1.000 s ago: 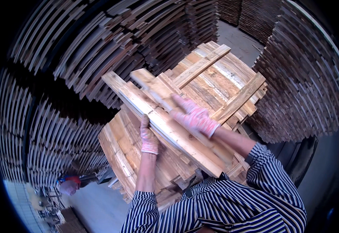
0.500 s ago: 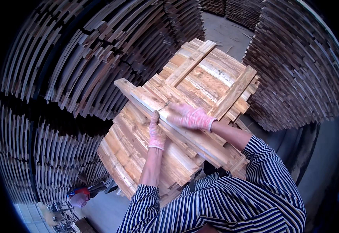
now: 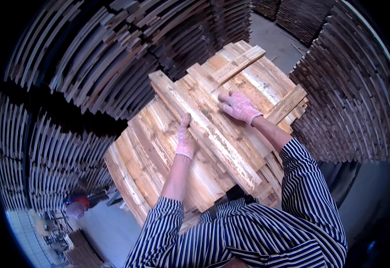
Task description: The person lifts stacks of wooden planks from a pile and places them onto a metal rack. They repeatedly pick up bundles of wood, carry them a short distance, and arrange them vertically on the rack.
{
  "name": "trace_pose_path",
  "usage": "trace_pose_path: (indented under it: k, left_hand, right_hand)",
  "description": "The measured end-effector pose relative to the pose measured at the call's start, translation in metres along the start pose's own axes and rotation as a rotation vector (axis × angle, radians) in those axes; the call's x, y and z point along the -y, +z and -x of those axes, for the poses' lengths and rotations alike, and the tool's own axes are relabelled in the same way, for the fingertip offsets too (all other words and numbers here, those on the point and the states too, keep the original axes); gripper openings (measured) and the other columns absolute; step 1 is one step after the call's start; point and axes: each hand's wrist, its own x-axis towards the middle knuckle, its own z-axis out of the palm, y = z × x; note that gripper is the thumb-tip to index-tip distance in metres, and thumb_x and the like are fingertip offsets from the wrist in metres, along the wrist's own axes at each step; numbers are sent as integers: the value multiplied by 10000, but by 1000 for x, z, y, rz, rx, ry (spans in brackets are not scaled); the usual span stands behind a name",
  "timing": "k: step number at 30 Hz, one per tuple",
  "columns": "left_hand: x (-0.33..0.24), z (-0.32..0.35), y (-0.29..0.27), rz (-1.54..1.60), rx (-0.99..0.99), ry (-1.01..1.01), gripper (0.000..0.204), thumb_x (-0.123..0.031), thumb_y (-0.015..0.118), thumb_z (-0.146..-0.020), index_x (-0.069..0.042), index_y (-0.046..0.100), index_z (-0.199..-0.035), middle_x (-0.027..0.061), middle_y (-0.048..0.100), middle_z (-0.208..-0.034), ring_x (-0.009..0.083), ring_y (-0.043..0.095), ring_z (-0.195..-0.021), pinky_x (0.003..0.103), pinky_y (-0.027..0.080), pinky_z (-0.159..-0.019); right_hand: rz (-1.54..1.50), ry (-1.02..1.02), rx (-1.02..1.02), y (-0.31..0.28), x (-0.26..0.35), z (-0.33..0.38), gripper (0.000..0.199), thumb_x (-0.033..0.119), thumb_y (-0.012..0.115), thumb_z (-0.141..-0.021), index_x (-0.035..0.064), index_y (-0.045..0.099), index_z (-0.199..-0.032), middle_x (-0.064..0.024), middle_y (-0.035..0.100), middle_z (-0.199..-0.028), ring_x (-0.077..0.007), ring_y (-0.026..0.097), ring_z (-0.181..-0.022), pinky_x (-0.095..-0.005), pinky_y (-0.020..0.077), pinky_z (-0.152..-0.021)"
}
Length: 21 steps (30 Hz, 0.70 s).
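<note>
Long wooden plank (image 3: 208, 129): lying diagonally atop wood pallet stack (image 3: 150, 152). Left hand (image 3: 185, 139), gloved, resting flat and open along plank's left edge. Right hand (image 3: 239, 106), gloved, pressing open-palmed beside plank's upper end.

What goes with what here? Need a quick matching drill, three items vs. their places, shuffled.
Items:
1. left hand
2. right hand
3. short board

Places:
A. lying crosswise at the stack's far end
B. flat on the stack, right of the long plank
C. against the long plank's left edge

Pairs: 1-C, 2-B, 3-A
</note>
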Motion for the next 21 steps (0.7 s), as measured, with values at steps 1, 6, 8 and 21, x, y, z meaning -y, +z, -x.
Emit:
trace_pose_path:
  k: [1,6,8,21]
  left_hand:
    - [0,0,1,28,-23,-14,605,-423,733,-910,-16,594,-1336,193,709,-1209,345,697,-1089,505,564,-984]
    - [-5,1,23,-68,20,-35,663,-441,714,-954,-52,497,-1444,156,602,-1374,311,607,-1231,462,509,-1067]
    - [-13,8,17,-157,-26,66,687,-452,722,-946,-35,491,-1441,161,606,-1361,306,612,-1221,453,515,-1058]
    - [-11,71,65,-198,-106,117,543,-565,638,-966,-85,607,-1218,43,641,-1017,125,648,-852,284,570,-728]
  right_hand:
    - [22,-50,-96,5,11,0,635,594,498,-971,158,574,-1426,-286,533,-1393,-434,528,-1298,-481,446,-1073]
    - [-159,-173,72,9,68,27,852,696,549,-906,103,478,-1514,-287,546,-1398,-426,533,-1325,-480,429,-1107]
    - [-176,-188,154,5,84,31,867,689,569,-902,110,453,-1536,-284,524,-1426,-425,503,-1358,-496,423,-1109]
    - [-316,-291,129,1,108,41,1228,755,712,-741,83,210,-1638,-291,467,-1479,-403,546,-1311,-467,465,-1081]
